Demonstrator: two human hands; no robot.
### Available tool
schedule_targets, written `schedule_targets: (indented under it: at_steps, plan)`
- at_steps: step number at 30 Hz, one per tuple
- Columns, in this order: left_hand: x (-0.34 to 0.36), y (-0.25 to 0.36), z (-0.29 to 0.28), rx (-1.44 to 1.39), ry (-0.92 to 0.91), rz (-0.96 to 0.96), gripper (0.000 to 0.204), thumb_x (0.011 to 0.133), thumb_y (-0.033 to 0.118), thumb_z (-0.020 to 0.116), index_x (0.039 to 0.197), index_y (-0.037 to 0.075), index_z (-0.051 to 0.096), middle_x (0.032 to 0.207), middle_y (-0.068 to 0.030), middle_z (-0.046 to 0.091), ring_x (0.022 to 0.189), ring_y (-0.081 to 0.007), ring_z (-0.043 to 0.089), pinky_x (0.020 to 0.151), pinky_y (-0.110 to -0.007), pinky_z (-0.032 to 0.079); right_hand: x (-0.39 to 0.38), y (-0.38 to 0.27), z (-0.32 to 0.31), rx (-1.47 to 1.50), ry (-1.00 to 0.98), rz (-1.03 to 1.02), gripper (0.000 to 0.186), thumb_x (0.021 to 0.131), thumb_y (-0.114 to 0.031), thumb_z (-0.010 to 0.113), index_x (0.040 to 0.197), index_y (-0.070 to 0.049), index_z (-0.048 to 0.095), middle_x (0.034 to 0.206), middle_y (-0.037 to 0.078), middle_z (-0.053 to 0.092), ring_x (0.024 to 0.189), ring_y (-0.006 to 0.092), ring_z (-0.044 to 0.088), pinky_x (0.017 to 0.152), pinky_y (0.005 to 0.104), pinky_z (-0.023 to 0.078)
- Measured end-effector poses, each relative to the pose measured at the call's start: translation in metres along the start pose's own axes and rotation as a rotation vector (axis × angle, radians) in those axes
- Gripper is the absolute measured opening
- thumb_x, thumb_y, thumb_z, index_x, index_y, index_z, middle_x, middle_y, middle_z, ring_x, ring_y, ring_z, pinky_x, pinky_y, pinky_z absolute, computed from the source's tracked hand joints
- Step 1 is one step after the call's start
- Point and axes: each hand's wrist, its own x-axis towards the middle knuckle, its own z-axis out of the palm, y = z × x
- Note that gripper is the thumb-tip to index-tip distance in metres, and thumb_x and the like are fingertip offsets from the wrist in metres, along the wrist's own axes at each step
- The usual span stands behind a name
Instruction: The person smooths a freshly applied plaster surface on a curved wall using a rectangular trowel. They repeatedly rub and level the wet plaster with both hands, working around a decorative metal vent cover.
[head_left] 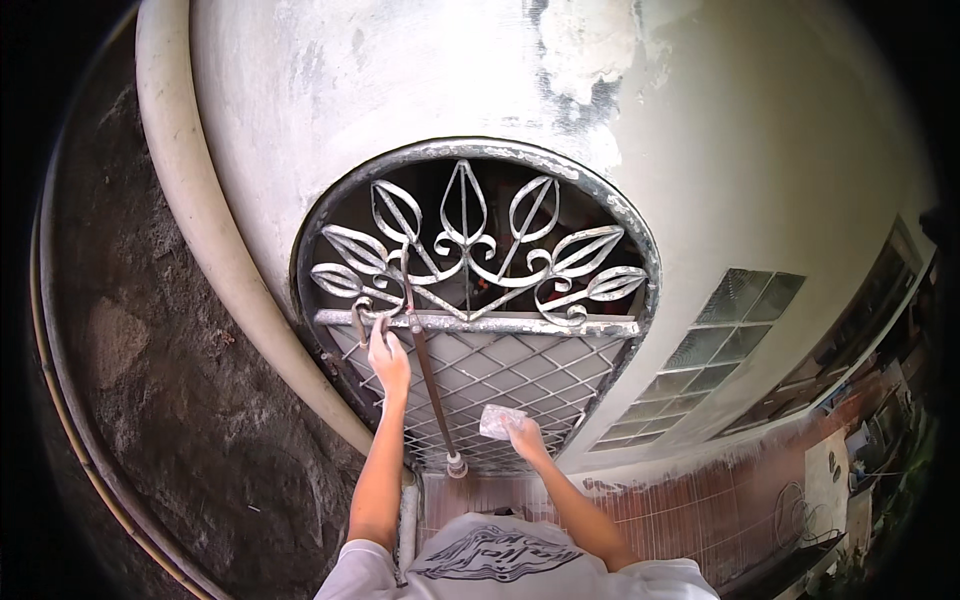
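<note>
An arched metal gate (470,330) with leaf-shaped scrollwork above and diamond mesh below fills the middle of the view. My left hand (387,357) reaches up and grips a curl of the scrollwork just above the horizontal crossbar (520,323). My right hand (520,432) presses a pale crumpled sheet (498,420), maybe sandpaper or a rag, against the lower mesh. A thin rusty vertical rod (430,385) with a round foot runs down between my two hands.
A white, peeling plaster wall (700,150) surrounds the gate. A cream pipe (215,250) curves along the left beside a rough stone wall (150,380). Glass blocks (725,330) sit to the right, with red tiled ground (690,510) below.
</note>
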Motion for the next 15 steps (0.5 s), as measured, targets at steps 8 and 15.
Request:
schedule_targets:
  at_steps: [8,15]
  plan:
    - [-0.044,0.097,0.103,0.053,0.187,0.032,0.068,0.086,0.004,0.053,0.152,0.005,0.036,0.154,-0.0399,0.024,0.147,-0.0508,0.022,0.121,-0.050,0.018,-0.054,0.142,-0.085,0.683,0.509,0.397,0.034,0.097,-0.006,0.055,0.130,-0.001,0.061,0.114,0.014,0.069,0.099,0.0254,0.071,0.082,0.0378,0.061]
    - [-0.008,0.251,0.170,-0.401,0.079,0.360,0.056,0.090,0.000,0.046,0.146,-0.009,0.041,0.153,-0.0197,0.044,0.144,-0.0287,0.038,0.121,-0.040,0.024,-0.082,0.180,-0.145,0.756,0.740,0.344,0.035,0.094,-0.005,0.058,0.129,0.001,0.061,0.114,0.015,0.069,0.099,0.0266,0.070,0.085,0.0379,0.060]
